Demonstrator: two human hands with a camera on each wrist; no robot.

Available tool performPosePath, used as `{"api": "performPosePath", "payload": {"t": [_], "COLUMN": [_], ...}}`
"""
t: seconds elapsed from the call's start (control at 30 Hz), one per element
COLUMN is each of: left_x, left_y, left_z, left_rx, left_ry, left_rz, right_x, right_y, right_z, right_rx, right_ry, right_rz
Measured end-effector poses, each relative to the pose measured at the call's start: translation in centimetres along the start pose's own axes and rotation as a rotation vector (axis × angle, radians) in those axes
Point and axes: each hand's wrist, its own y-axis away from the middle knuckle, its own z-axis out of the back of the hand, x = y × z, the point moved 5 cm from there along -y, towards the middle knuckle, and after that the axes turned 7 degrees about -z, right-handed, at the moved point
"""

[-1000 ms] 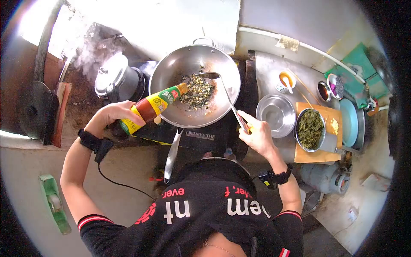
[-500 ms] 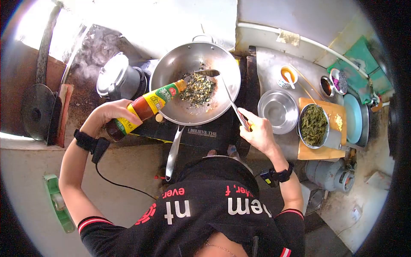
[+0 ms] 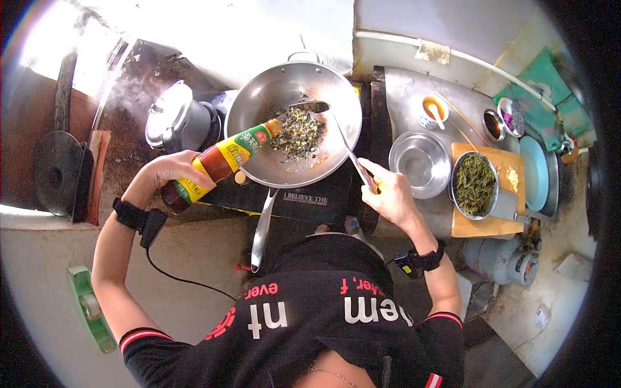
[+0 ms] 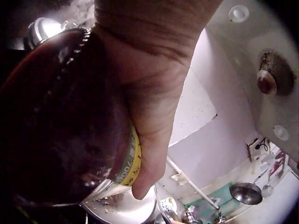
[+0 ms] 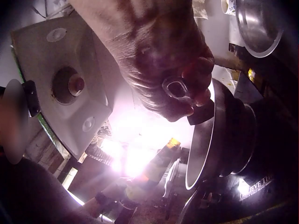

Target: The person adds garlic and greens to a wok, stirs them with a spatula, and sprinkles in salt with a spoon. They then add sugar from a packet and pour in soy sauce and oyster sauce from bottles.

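Note:
The left hand (image 3: 173, 169) grips a large sauce bottle (image 3: 220, 161) with a yellow and green label. The bottle lies tilted, its open mouth over the left part of the wok (image 3: 252, 103). In the left wrist view the thumb presses the bottle (image 4: 60, 121) near its base. The right hand (image 3: 391, 194) holds the handle of a metal spatula (image 3: 346, 142); its head rests in the wok behind a heap of dark chopped food (image 3: 297, 136). In the right wrist view the right hand's fingers (image 5: 187, 88) curl round the handle above the wok rim.
A steaming lidded pot (image 3: 181, 119) stands left of the wok. To the right are a metal bowl (image 3: 419, 165), a bowl of green vegetables (image 3: 474, 187) on a wooden board (image 3: 466, 227), a cup with a spoon (image 3: 432, 113), and a blue basin (image 3: 533, 174). The wok handle (image 3: 262, 233) points towards the person.
The bottle's base has dropped slightly since the first frame, and its mouth has shifted a little left. The spatula head has moved slightly back in the wok. Both hands keep their hold.

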Motion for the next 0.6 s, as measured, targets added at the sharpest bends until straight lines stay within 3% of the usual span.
{"api": "performPosePath", "payload": {"t": [0.23, 0.33, 0.4, 0.6], "left_x": [-0.1, -0.1, 0.2, 0.5], "left_y": [-0.3, -0.5, -1.1, -2.3], "left_z": [-0.9, -1.3, -1.5, -2.3], "left_rx": [0.02, 0.017, -0.02, -0.042], "left_ry": [0.078, 0.101, 0.125, 0.134], "left_rz": [-0.007, -0.035, -0.151, -0.163], "right_x": [0.1, -0.1, 0.0, 0.4], "right_y": [-0.1, 0.0, 0.0, 0.1], "right_z": [0.0, 0.0, 0.0, 0.3], "right_rx": [-0.029, -0.03, -0.023, -0.057], "right_ry": [-0.003, 0.012, -0.006, 0.001], "right_rz": [0.039, 0.038, 0.03, 0.039]}}
